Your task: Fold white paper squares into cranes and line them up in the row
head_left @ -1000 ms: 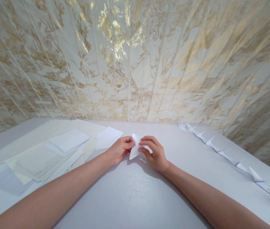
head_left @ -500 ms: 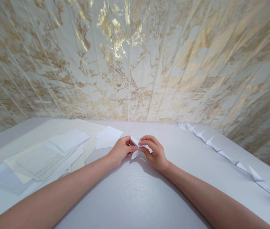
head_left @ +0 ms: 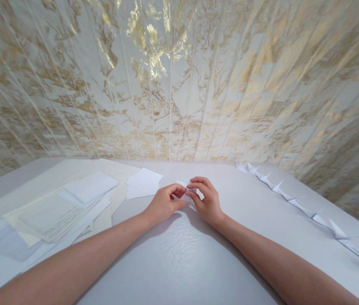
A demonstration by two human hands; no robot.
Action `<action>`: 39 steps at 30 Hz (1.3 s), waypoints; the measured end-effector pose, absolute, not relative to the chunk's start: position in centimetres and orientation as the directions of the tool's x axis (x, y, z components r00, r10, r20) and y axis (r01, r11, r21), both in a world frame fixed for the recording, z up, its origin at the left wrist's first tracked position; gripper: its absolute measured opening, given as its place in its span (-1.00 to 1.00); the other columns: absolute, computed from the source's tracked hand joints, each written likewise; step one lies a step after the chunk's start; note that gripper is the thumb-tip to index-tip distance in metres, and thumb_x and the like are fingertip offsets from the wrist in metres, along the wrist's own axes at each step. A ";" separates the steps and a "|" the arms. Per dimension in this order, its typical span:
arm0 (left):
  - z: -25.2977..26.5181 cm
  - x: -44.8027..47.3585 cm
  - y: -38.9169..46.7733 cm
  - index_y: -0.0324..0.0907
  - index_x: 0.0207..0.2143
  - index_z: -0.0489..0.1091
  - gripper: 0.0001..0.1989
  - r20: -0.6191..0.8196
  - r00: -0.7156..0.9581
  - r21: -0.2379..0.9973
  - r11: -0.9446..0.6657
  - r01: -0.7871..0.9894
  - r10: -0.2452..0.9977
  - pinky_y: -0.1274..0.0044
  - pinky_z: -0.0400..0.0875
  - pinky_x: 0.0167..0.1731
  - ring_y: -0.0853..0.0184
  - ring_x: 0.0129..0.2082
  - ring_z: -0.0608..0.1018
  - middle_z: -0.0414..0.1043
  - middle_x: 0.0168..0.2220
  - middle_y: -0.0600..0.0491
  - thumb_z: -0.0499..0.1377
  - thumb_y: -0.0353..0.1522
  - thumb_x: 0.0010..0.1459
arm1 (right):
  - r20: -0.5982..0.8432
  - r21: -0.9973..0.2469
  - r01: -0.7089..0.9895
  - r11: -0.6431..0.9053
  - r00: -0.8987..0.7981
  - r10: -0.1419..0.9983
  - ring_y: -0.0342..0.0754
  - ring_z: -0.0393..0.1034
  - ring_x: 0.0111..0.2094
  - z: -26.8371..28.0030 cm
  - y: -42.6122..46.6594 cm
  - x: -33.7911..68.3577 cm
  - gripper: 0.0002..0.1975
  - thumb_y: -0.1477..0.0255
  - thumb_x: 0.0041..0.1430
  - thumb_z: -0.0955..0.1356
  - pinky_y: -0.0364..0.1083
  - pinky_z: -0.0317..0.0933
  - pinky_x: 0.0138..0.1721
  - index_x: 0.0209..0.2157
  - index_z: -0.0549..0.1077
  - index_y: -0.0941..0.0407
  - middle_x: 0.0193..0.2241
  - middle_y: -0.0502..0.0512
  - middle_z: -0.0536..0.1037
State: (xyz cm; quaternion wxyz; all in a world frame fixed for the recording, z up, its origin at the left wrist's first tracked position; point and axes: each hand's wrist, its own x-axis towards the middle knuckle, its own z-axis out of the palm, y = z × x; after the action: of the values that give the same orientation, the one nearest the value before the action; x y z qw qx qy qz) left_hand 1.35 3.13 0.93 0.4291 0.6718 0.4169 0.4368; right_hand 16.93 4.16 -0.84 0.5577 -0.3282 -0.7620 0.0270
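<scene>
the counter (head_left: pixel 179 267) spreads wide, its far edge meeting a pale wall covering (head_left: pixel 167 110) with a gold pattern and upright ridges. its right edge runs slantwise from the far corner toward the near right, and a row of small folded paper pieces (head_left: pixel 337 229) lines that side, several with points standing up. between this row and the right forearm lies a broad wedge of open surface, and another opens toward the viewer between the two forearms, with a soft sheen on it. beyond the hands, a strip of counter reaches to the wall covering. the left side is tighter: a stack of white sheets (head_left: pixel 92 186), a sheet with lines of writing (head_left: pixel 51 218) and other loose papers overlap there, close to the left forearm, and a white sheet (head_left: pixel 144 183) lies just behind the left wrist.

both forearms come in from the near corners and converge near the middle, over the folded paper (head_left: pixel 182 183), which is mostly hidden between the hands. the right hand (head_left: pixel 207 201) arches, its fingers narrow about the paper, thumb below and fingertips above. the left hand (head_left: pixel 163 204) has its thumb extended below the curled fingers, with a gap between; whether they grip the paper cannot be told.
</scene>
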 end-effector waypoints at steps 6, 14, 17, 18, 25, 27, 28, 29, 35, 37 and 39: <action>0.7 1.1 3.5 -0.14 -0.52 0.46 -0.87 0.415 0.223 0.817 -0.469 0.335 0.882 0.53 0.25 -0.32 0.33 -0.42 0.42 0.43 -0.46 0.06 0.15 -0.51 -0.09 | 0.825 -0.412 0.453 0.791 -0.184 0.535 -0.03 0.34 -0.22 -1.0 4.1 16.8 -0.91 0.51 0.05 0.33 -0.03 0.28 -0.23 -0.34 0.42 0.08 -0.29 0.13 0.39; 0.6 1.1 3.4 -0.10 -0.44 0.50 -0.82 0.488 0.223 0.782 -0.536 0.319 0.844 0.51 0.28 -0.26 0.31 -0.34 0.45 0.45 -0.39 0.04 0.11 -0.49 0.00 | 0.826 -0.439 0.428 0.790 -0.154 0.543 -0.04 0.32 -0.22 -1.0 4.0 16.6 -0.91 0.57 0.03 0.33 -0.03 0.25 -0.22 -0.39 0.40 0.09 -0.29 0.12 0.40; 0.6 1.1 3.3 -0.10 -0.43 0.51 -0.80 0.479 0.233 0.789 -0.531 0.309 0.847 0.51 0.29 -0.27 0.31 -0.34 0.46 0.45 -0.38 0.03 0.11 -0.50 -0.01 | 0.838 -0.426 0.448 0.786 -0.133 0.530 -0.02 0.30 -0.21 -1.0 4.1 16.7 -0.91 0.58 0.02 0.34 0.00 0.23 -0.21 -0.45 0.39 0.10 -0.29 0.12 0.41; 0.7 1.1 3.2 -0.11 -0.43 0.51 -0.80 0.472 0.236 0.794 -0.526 0.303 0.849 0.51 0.28 -0.27 0.31 -0.34 0.46 0.45 -0.38 0.03 0.11 -0.50 -0.01 | 0.841 -0.418 0.457 0.785 -0.131 0.524 -0.01 0.29 -0.20 -1.0 4.1 16.7 -0.90 0.58 0.01 0.34 0.01 0.22 -0.20 -0.47 0.39 0.10 -0.29 0.12 0.41; 0.7 1.4 3.2 -0.20 -0.52 0.38 -0.97 0.277 0.174 0.951 -0.296 0.089 0.945 0.53 0.29 -0.34 0.35 -0.43 0.45 0.45 -0.49 0.08 0.15 -0.46 -0.07 | 0.837 -0.396 0.488 0.778 -0.155 0.524 0.01 0.27 -0.18 -0.9 4.1 17.0 -0.88 0.58 0.00 0.34 0.04 0.17 -0.17 -0.52 0.36 0.09 -0.27 0.10 0.42; 0.6 1.4 3.2 -0.19 -0.43 0.32 -0.91 0.232 0.152 0.973 -0.226 -0.052 0.961 0.57 0.28 -0.41 0.40 -0.48 0.44 0.43 -0.52 0.13 0.16 -0.45 -0.08 | 0.837 -0.394 0.492 0.776 -0.156 0.524 0.01 0.27 -0.18 -0.9 4.2 17.1 -0.87 0.59 0.00 0.34 0.05 0.16 -0.16 -0.52 0.35 0.09 -0.27 0.10 0.42; 0.6 1.4 3.3 -0.17 -0.36 0.29 -0.83 0.213 0.142 0.974 -0.197 -0.116 0.967 0.59 0.27 -0.45 0.43 -0.51 0.43 0.42 -0.53 0.16 0.17 -0.45 -0.08 | 0.838 -0.393 0.492 0.777 -0.157 0.523 0.01 0.27 -0.18 -0.8 4.2 17.1 -0.87 0.59 0.00 0.34 0.05 0.16 -0.16 -0.52 0.35 0.09 -0.27 0.10 0.42; 0.6 1.4 3.4 -0.15 -0.29 0.26 -0.76 0.198 0.135 0.970 -0.175 -0.167 0.971 0.60 0.27 -0.47 0.44 -0.53 0.43 0.41 -0.53 0.18 0.17 -0.45 -0.08 | 0.839 -0.390 0.490 0.779 -0.159 0.520 0.01 0.27 -0.18 -0.8 4.3 17.1 -0.87 0.58 0.01 0.33 0.05 0.16 -0.16 -0.52 0.35 0.09 -0.27 0.10 0.42; 0.7 0.4 4.6 -0.21 -0.38 0.40 -0.84 0.225 0.178 0.972 -0.208 -0.110 0.958 0.57 0.30 -0.36 0.42 -0.45 0.46 0.44 -0.48 0.13 0.20 -0.44 -0.12 | 0.849 -0.355 0.480 0.802 -0.193 0.491 0.02 0.27 -0.19 -0.8 4.2 17.3 -0.88 0.57 0.02 0.34 0.06 0.16 -0.17 -0.50 0.35 0.08 -0.27 0.11 0.42; 0.6 0.1 4.9 -0.22 -0.42 0.43 -0.88 0.234 0.177 0.972 -0.231 -0.042 0.956 0.56 0.31 -0.36 0.41 -0.46 0.46 0.44 -0.50 0.13 0.20 -0.44 -0.13 | 0.858 -0.325 0.482 0.814 -0.213 0.468 0.01 0.26 -0.19 -0.8 4.2 17.3 -0.88 0.59 0.02 0.34 0.06 0.16 -0.17 -0.49 0.36 0.08 -0.26 0.10 0.41; 0.6 -0.1 5.0 -0.22 -0.45 0.45 -0.90 0.258 0.170 0.965 -0.263 0.009 0.951 0.54 0.32 -0.36 0.40 -0.46 0.46 0.45 -0.51 0.12 0.21 -0.44 -0.13 | 0.867 -0.289 0.483 0.827 -0.234 0.439 0.01 0.26 -0.20 -0.8 4.2 17.3 -0.87 0.60 0.03 0.33 0.06 0.16 -0.18 -0.48 0.37 0.07 -0.27 0.09 0.41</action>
State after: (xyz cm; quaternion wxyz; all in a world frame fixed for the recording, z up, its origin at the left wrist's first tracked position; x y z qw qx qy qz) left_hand -0.12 4.99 0.61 0.4618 0.6095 0.3937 0.5101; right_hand 17.33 4.15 -0.76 0.5448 -0.2937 -0.7852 -0.0200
